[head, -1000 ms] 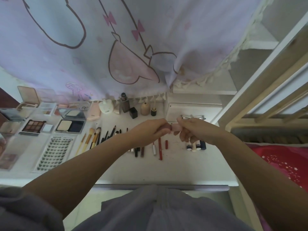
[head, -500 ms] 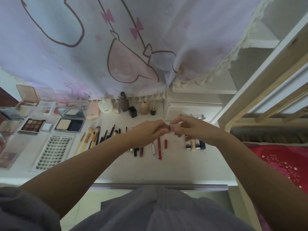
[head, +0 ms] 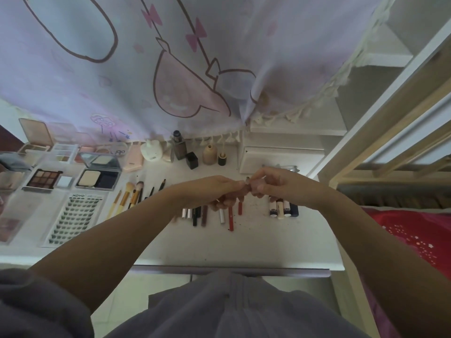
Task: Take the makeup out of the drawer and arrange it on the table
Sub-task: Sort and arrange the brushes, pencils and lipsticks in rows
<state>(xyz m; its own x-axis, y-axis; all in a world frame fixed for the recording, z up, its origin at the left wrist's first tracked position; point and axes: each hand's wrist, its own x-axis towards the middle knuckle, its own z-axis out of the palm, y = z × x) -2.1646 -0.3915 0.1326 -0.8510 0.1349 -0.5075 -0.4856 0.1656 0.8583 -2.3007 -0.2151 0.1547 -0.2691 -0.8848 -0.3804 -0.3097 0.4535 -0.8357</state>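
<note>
Above the white table [head: 256, 242], my left hand [head: 219, 189] and my right hand [head: 273, 182] meet, both pinching one small pink makeup tube [head: 251, 187] between their fingertips. My fingers hide most of the tube. Below the hands lies a row of pencils and lip sticks [head: 230, 217], and to the right a cluster of small lipsticks [head: 283, 208]. Brushes [head: 129, 196], a lash card [head: 70, 218], an eyeshadow palette [head: 44, 178] and a powder compact [head: 97, 178] lie to the left. The drawer's front edge [head: 231, 270] shows below the table edge.
Bottles and small jars [head: 195, 154] line the back of the table under a hanging printed curtain [head: 170, 69]. A white box [head: 278, 157] stands at back right. A wooden bed frame [head: 390, 132] and red bedding [head: 415, 232] lie to the right.
Both hands stayed joined on the small pink tube, lifting slightly and working it between the fingertips. The things on the table have not moved.
</note>
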